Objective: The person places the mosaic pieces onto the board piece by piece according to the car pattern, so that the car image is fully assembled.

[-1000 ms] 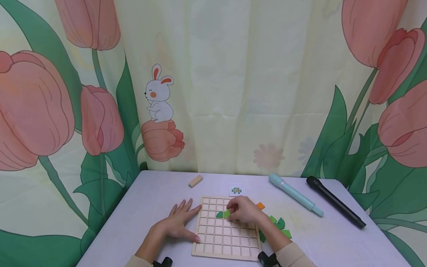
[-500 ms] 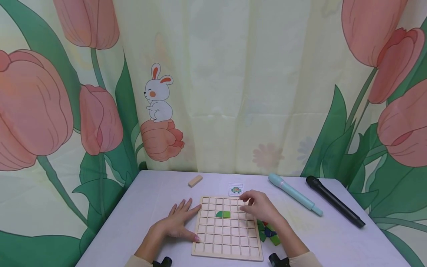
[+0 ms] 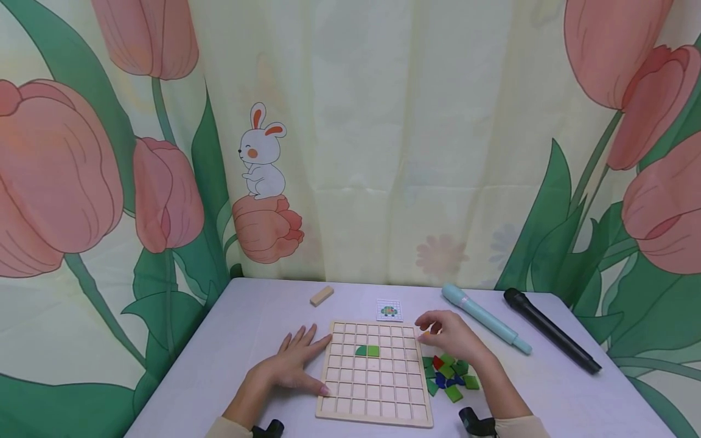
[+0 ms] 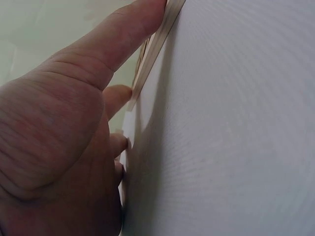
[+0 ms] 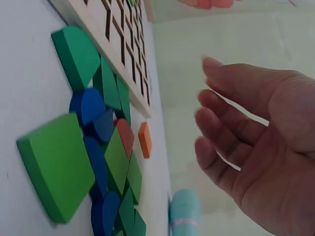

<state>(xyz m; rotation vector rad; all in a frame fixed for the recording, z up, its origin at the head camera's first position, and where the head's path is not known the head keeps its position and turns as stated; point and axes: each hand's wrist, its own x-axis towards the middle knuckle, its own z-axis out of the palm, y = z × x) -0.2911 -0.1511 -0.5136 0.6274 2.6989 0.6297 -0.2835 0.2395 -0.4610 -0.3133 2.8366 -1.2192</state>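
A wooden grid board lies on the white table. In its upper part sit a dark green quarter-round piece and a light green square, side by side. My left hand is spread flat at the board's left edge, thumb and index fingertip touching the frame. Above the board's upper right corner hovers my right hand, fingers loosely bent with nothing between them. Below it, an orange piece lies apart from a heap of colored pieces, including a light green square block, blue rounded pieces and a red piece.
Behind the board lies a small card with a turtle-like pattern on a grid. A plain wooden block is at the back left. A light teal stick and a black stick lie at the right. A flowered curtain hangs behind.
My right hand has let go of the light green square on the board and moved right, past the board's edge, uncovering the heap. The left hand has stayed in place.
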